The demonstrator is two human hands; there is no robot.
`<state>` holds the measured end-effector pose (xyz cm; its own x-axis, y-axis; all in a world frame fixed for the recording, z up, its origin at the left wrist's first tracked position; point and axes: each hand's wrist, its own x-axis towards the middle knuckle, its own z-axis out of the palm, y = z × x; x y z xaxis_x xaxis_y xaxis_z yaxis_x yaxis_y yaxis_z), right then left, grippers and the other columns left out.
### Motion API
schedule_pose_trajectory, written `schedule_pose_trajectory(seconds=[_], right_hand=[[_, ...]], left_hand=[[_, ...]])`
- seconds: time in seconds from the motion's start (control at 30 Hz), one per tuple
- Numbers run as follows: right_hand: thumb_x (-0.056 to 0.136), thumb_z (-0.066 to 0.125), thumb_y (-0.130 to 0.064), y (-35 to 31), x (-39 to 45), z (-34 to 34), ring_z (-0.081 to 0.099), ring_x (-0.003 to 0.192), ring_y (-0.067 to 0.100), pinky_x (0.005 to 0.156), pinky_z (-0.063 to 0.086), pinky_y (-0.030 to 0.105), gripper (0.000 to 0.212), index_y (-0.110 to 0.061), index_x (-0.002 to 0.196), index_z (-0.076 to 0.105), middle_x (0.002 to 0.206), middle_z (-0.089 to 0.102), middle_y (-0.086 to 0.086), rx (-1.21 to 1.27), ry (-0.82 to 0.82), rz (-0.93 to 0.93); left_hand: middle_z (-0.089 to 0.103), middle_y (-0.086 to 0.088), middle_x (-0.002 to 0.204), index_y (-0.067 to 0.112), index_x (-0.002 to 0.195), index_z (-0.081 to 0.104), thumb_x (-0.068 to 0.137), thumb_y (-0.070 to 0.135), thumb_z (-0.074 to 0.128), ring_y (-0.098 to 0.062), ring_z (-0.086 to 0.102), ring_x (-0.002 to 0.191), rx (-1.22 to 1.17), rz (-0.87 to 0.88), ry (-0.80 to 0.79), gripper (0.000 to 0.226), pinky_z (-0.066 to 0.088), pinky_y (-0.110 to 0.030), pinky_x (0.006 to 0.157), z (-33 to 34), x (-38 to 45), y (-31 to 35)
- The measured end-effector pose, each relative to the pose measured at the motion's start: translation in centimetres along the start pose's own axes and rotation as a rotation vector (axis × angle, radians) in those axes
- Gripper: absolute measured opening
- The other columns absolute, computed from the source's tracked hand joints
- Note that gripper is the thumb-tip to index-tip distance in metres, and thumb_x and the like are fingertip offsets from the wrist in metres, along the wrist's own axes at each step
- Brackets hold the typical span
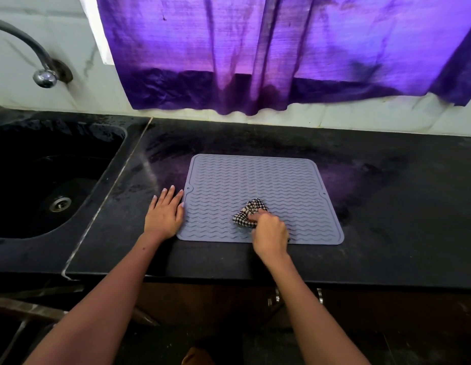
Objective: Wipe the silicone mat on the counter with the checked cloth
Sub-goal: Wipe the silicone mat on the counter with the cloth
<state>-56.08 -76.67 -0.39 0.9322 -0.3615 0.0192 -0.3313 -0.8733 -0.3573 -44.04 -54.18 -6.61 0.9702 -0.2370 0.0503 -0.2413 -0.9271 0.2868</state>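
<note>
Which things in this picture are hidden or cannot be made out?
- Head view: the part of the silicone mat under the checked cloth and right hand.
- Faucet spout: cut off by the left edge.
- Sink interior: too dark.
- Window: covered by the purple curtain.

The black stone counter (374, 206) runs along the wall, with a dark sink (44, 185) sunk into it on the left. 1 grey silicone mat (255, 180) with wavy ribs lies flat on it, near the front edge. A left hand (164, 213) rests flat on the counter, fingers straight, touching the mat's left edge.
</note>
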Motion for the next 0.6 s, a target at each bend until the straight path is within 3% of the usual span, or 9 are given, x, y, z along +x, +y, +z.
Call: schedule_pose_trajectory(seconds=[0.07, 0.2, 0.43, 0.6], right_hand=[[0.089, 0.055, -0.009, 0.5, 1.0, -1.4, 0.059, 0.111, 0.028, 0.093, 0.046, 0.032, 0.038, -0.027, 0.122, 0.063, 0.120, 0.064, 0.009, 0.137, 0.021, 0.105], [0.088, 0.061, -0.010, 2.0, 2.5, -1.5, 0.055, 0.119, 0.024, 0.097, 0.045, 0.035, 0.043, -0.024, 0.128, 0.058, 0.139, 0.051, 0.002, 0.105, 0.110, 0.175], [0.098, 0.037, -0.007, 3.2, 2.0, 0.6, 0.030, 0.139, 0.023, 0.110, 0.031, 0.032, 0.044, -0.017, 0.139, 0.045, 0.153, 0.029, 0.009, -0.149, 0.059, 0.029], [0.099, 0.036, -0.006, 3.7, 1.7, 0.8, 0.023, 0.143, 0.025, 0.114, 0.023, 0.033, 0.046, -0.016, 0.144, 0.035, 0.156, 0.021, 0.012, -0.205, 0.039, -0.012]], left_hand=[[0.016, -0.005, 0.156, 0.018, 0.145, 0.027, 0.098, 0.039, 0.019, -0.021, 0.009, 0.144, -0.006, -0.010, -0.010, 0.053, 0.003, -0.041, 0.116, -0.1, 0.2, 0.1], [0.027, -0.010, 0.152, 0.014, 0.140, 0.038, 0.099, 0.030, 0.032, -0.024, 0.017, 0.142, -0.016, -0.009, 0.057, 0.045, 0.007, -0.044, 0.116, -0.3, 0.8, 0.7], [0.023, -0.016, 0.152, 0.010, 0.139, 0.039, 0.097, 0.033, 0.030, -0.028, 0.016, 0.142, -0.033, -0.004, 0.078, 0.049, 0.007, -0.042, 0.116, -0.1, 1.7, 0.5], [0.022, -0.017, 0.152, 0.010, 0.141, 0.035, 0.098, 0.027, 0.036, -0.029, 0.015, 0.142, -0.100, -0.049, 0.072, 0.047, 0.008, -0.044, 0.115, 0.1, 2.4, 1.6]])
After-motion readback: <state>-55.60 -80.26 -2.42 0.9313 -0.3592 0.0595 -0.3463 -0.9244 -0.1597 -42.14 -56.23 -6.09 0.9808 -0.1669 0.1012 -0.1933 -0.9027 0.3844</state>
